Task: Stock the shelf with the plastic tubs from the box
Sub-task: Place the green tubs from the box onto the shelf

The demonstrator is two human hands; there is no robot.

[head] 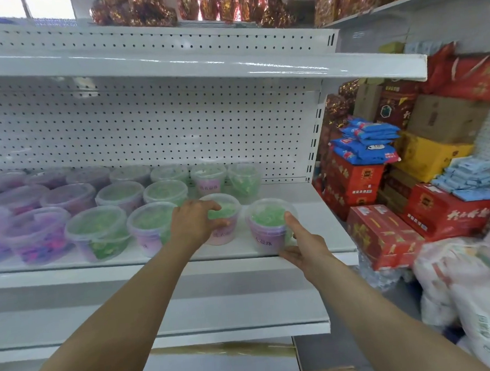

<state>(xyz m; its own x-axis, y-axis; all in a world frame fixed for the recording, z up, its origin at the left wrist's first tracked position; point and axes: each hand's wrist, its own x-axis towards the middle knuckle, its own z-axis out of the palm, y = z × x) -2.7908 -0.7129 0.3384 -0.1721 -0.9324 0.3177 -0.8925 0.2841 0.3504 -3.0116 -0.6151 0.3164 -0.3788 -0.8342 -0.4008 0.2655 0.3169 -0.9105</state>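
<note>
Fingers [213,206] of the left hand [196,222] curl over one tub [228,210]; the right hand [302,249] cups the end tub [265,230].

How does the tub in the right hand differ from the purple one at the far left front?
The right-hand tub holds green pieces; the purple tub holds purple and pink ones. The right hand grips the first at the front right of the shelf; the purple tub stands untouched. Both are clear, lidded tubs.
</note>
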